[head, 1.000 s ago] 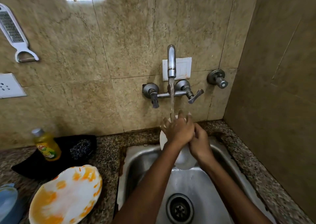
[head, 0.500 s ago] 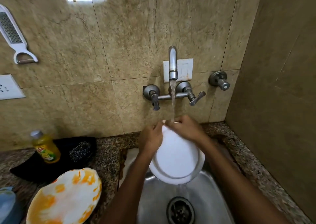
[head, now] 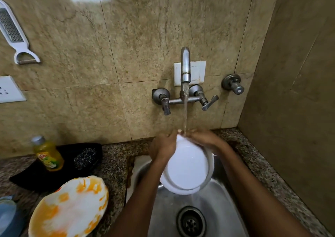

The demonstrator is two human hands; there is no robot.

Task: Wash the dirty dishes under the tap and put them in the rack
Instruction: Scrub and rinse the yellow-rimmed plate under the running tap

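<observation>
Plate [head: 188, 166] lower now, far rim hand-hidden.

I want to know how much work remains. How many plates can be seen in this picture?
2. A white plate is held by both hands under the tap, over the sink. An orange-stained plate lies on the counter, left of the sink. More may be outside the view.

The round white plate [head: 187, 166] is tilted steeply over the stainless steel sink [head: 215, 206], underside facing the camera, upper rim under the water stream from the wall-mounted chrome tap [head: 185, 64]. The round white plate smeared with orange residue [head: 70, 209] lies on the granite surface [head: 116, 157] left of the sink.
</observation>
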